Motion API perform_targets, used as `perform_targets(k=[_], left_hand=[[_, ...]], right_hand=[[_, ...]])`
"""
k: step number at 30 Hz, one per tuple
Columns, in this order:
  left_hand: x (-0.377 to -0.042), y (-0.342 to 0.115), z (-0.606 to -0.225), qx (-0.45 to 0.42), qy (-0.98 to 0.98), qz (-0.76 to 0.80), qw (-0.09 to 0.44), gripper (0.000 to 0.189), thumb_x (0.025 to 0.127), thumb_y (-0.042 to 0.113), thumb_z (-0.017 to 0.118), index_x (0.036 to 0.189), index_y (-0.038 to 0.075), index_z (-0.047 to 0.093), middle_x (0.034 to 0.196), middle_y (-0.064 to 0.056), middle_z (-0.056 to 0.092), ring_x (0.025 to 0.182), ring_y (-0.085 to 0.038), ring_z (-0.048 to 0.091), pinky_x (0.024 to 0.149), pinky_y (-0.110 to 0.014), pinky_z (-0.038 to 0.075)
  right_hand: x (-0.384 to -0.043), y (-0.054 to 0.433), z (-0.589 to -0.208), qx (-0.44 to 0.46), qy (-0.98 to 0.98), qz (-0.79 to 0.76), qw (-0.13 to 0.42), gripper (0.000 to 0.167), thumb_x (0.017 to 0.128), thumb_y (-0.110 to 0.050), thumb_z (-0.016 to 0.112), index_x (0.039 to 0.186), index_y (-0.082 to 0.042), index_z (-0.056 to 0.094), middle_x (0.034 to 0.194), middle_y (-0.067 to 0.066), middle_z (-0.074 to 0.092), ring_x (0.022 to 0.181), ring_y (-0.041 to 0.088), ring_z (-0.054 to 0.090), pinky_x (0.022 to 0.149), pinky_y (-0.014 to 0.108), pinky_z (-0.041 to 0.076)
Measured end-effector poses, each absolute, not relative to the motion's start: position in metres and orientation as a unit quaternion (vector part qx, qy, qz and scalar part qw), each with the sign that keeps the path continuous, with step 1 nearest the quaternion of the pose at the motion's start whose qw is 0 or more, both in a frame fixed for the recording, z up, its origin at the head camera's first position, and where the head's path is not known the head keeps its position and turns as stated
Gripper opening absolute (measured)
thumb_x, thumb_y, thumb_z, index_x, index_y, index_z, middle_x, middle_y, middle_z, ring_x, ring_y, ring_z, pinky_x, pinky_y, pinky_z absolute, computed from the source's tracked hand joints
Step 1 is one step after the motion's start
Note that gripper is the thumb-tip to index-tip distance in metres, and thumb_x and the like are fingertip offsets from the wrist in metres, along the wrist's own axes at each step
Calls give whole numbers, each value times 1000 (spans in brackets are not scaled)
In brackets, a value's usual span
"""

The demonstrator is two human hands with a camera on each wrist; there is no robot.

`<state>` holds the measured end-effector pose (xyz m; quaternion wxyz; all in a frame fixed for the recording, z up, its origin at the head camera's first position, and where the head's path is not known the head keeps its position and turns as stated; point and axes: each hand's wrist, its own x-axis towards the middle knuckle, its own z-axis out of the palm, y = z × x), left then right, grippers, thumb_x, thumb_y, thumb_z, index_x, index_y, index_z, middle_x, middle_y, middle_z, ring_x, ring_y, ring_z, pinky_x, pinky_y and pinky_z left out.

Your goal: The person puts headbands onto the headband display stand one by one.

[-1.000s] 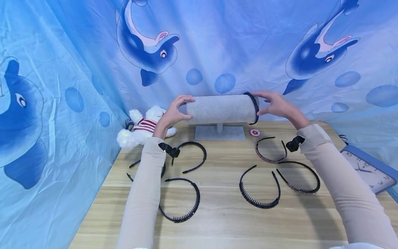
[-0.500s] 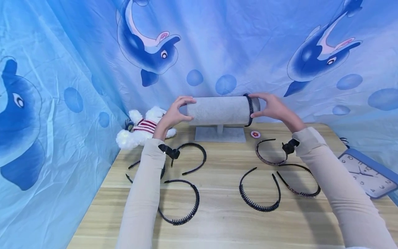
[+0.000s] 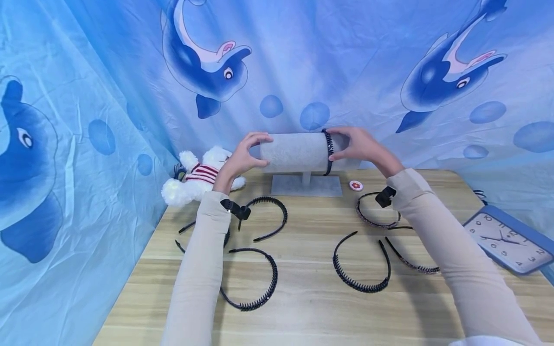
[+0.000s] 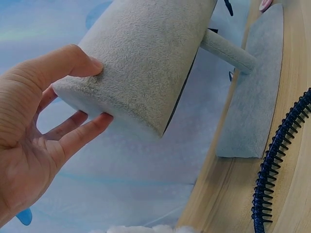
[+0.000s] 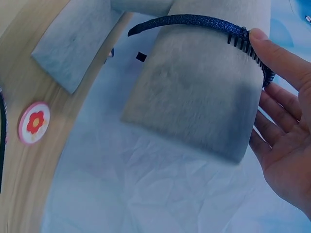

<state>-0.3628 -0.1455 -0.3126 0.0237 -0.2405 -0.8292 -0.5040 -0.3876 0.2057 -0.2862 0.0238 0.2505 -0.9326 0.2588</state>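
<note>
A grey plush-covered display roll [image 3: 294, 153] stands on a post and flat base [image 3: 285, 186] at the back of the table. My left hand [image 3: 238, 159] holds its left end, thumb on the curved surface and fingertips at the end face, seen in the left wrist view on the roll [image 4: 150, 53]. A dark glittery toothed headband [image 5: 194, 20] curves over the roll, right of its middle. My right hand [image 3: 362, 145] pinches this headband, the thumb on its near side. The other fingers sit behind the roll in the right wrist view.
More black headbands lie on the table: one at front left [image 3: 272, 283], one behind it [image 3: 283, 211], others at right [image 3: 363, 288]. A white plush toy [image 3: 201, 178] sits back left, a flower badge [image 3: 356, 185] by the base, a blue clock [image 3: 506, 240] at right.
My right hand has slid the headband leftward along the roll, from its right end inward. The left hand has stayed on the left end.
</note>
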Motion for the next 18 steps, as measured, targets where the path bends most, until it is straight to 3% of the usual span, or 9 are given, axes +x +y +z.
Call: perform_targets(k=[9, 18], left_hand=[[-391, -151, -335, -240, -827, -507, 35, 67, 79, -7, 79, 141, 5, 57, 160, -9, 37, 146, -32, 37, 121, -50, 36], [-392, -152, -339, -246, -825, -506, 47, 64, 78, -5, 80, 137, 10, 61, 156, -4, 42, 142, -27, 41, 118, -48, 41]], right_hand=[[-390, 184, -283, 260, -929, 262, 24, 85, 75, -23, 91, 149, -10, 52, 156, 15, 49, 148, 39, 37, 123, 58, 30], [-393, 170, -283, 271, -925, 265, 15, 84, 76, -24, 91, 149, -9, 51, 156, 13, 49, 149, 36, 36, 125, 55, 27]])
